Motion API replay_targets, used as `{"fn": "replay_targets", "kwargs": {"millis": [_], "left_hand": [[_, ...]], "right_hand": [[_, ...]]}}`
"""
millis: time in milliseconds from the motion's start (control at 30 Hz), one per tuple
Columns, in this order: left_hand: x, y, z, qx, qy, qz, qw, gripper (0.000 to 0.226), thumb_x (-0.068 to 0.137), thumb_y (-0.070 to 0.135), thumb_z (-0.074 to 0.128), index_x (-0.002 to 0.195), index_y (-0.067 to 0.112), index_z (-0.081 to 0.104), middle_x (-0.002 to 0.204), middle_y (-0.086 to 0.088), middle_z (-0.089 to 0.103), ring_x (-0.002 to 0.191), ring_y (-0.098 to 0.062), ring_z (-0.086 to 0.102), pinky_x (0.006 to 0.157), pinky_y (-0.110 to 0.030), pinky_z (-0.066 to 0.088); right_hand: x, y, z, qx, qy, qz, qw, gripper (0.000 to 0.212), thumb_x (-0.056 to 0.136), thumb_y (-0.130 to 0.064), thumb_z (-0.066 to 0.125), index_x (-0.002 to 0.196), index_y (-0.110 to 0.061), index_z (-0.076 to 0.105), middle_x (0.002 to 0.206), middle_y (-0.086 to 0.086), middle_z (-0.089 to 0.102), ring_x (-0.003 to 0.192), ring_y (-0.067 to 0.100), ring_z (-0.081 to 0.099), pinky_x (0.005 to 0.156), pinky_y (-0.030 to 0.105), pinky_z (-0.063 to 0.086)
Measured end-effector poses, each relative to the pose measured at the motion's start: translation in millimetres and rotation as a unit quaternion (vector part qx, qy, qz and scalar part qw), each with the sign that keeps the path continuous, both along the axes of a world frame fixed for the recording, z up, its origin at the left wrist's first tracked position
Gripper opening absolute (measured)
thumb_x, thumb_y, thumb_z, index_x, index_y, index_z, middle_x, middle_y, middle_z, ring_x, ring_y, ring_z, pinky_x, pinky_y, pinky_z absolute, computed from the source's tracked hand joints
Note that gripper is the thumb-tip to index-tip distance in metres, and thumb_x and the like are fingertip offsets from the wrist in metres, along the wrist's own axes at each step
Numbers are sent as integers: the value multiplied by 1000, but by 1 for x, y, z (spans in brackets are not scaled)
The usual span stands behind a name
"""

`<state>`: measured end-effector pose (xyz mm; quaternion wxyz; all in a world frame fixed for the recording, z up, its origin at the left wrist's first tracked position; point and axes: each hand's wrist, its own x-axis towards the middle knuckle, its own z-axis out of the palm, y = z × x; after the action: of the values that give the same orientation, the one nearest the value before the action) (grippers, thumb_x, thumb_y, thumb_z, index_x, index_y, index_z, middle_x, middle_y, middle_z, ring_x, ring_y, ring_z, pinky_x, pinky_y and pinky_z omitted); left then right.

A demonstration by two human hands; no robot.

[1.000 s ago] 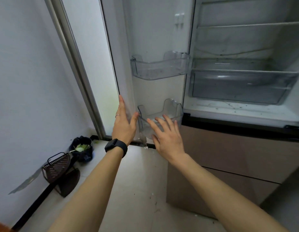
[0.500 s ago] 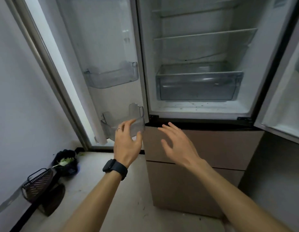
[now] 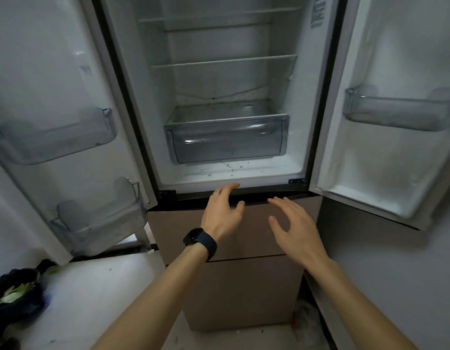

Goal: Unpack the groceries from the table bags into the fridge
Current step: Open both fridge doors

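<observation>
The fridge [image 3: 231, 174] stands open with bare shelves [image 3: 222, 63], no bags in view, so unpacking seems not yet begun; left hand [image 3: 222, 210] and right hand [image 3: 294, 224] hover before it, fingers spread, holding nothing.

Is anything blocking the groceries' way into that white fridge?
Nothing visible does. On the white fridge, the left door and right door stand open; its glass shelves and clear plastic drawer look bare. The left hand and right hand are empty, with no groceries in view.
</observation>
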<state>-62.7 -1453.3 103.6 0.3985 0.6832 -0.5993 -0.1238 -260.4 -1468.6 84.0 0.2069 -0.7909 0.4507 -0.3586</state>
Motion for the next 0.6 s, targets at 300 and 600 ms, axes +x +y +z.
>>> {"fn": "replay_targets", "kwargs": {"millis": [300,600], "left_hand": [[26,-157,20,30,176,-12,984,42,95,27,63,135,24,52,137,-2,53,121,-19,52,94,-30,43],[117,-282,16,69,503,55,860,54,94,39,65,138,13,47,132,-5,56,118,-23,56,100,-42,48]], "right_hand": [[7,-123,27,13,-15,-79,997,41,99,-27,58,140,-30,53,142,-11,53,135,11,42,107,24,29],[93,-264,38,142,-190,-121,964,33,97,-28,62,130,-26,59,129,-9,62,118,8,57,100,23,41]]}}
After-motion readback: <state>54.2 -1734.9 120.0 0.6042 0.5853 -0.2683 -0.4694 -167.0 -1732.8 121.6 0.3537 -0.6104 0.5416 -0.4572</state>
